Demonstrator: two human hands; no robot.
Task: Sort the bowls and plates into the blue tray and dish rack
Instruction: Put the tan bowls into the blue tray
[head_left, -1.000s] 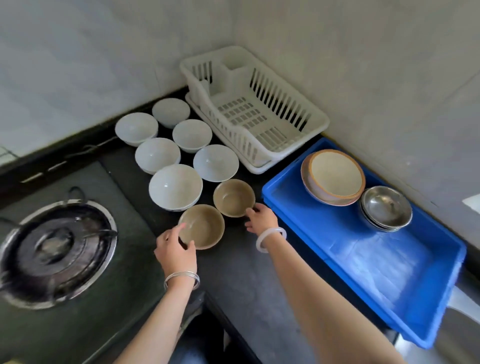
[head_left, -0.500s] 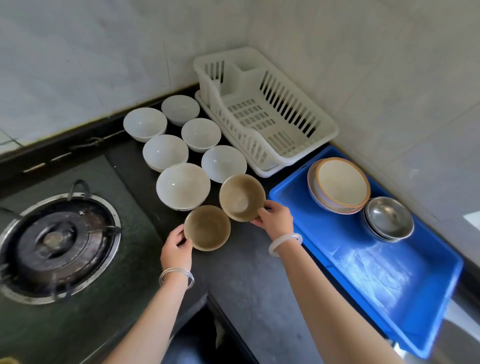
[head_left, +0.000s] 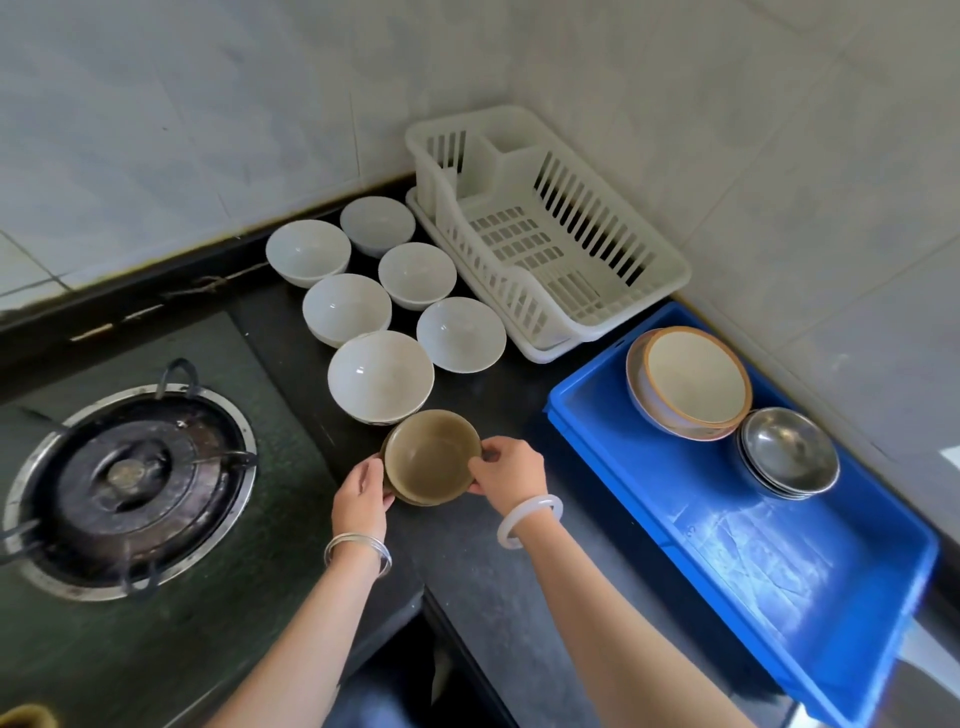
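Two brown bowls (head_left: 431, 456) sit nested, one inside the other, on the dark counter. My left hand (head_left: 361, 499) grips their left rim and my right hand (head_left: 506, 470) grips the right rim. Several white bowls (head_left: 380, 375) stand behind them. The white dish rack (head_left: 550, 228) in the corner holds nothing. The blue tray (head_left: 737, 535) on the right holds stacked beige plates (head_left: 693, 382) and stacked steel bowls (head_left: 789, 449) at its far end.
A gas burner (head_left: 127, 486) is set in the stove top at the left. Tiled walls close off the back and right. The counter's front edge cuts in just below my wrists.
My right hand lifted the farther brown bowl and set it into the nearer one. My left hand stayed at the nearer bowl's rim. The camera view shifted slightly.
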